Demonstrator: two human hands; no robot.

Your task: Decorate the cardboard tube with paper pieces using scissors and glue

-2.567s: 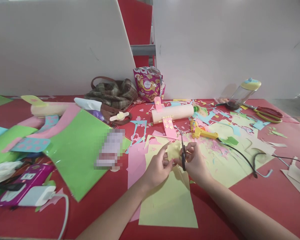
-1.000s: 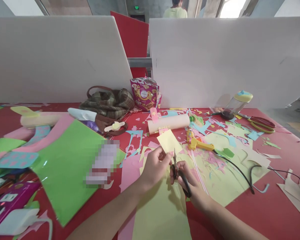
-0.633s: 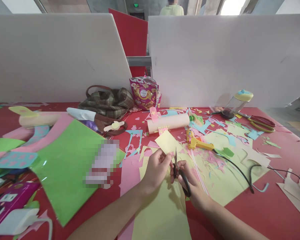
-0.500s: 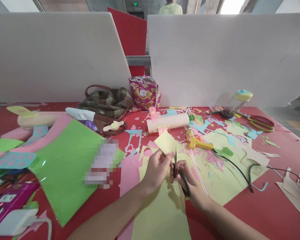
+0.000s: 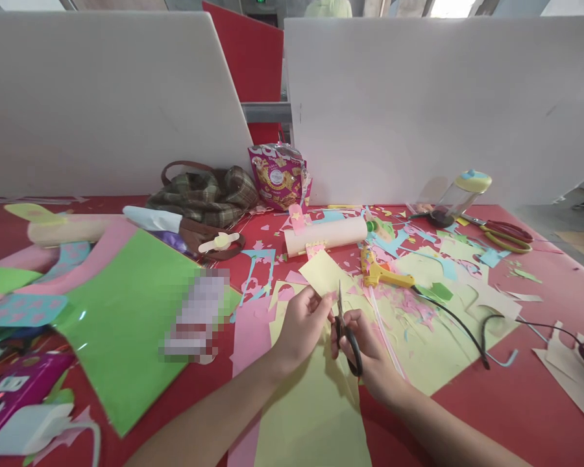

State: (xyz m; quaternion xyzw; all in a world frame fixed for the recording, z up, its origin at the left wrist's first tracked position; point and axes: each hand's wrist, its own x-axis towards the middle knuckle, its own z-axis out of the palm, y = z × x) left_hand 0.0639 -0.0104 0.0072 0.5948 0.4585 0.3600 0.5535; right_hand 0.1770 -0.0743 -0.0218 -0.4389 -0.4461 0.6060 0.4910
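Note:
My left hand point(image 5: 304, 324) pinches a small pale yellow sheet of paper point(image 5: 324, 271) by its near edge. Black-handled scissors point(image 5: 346, 347) are in my right hand point(image 5: 370, 347), with fingers through the handles and the blades pointing away from me against the paper's right side. Both hands are close together above a large yellow sheet point(image 5: 316, 421), which overlaps a pink sheet point(image 5: 247, 350). Just beyond the paper lies a cream-coloured tube point(image 5: 328, 235) with pink paper pieces attached. To the right rests a yellow glue gun point(image 5: 384, 274).
Paper scraps litter the red table point(image 5: 418, 428). On the left are a green sheet point(image 5: 126, 324), a phone-like blurred object point(image 5: 197, 314) and a white plug point(image 5: 26, 428). Behind stand a plaid bag point(image 5: 204, 194) and snack bag point(image 5: 278, 176); right, a clear jar point(image 5: 457, 200) and red-handled scissors point(image 5: 506, 235).
The view has tipped slightly downward. My right hand and the scissors have shifted a little, with the blades now closer to upright beside the paper. My left hand keeps its pinch.

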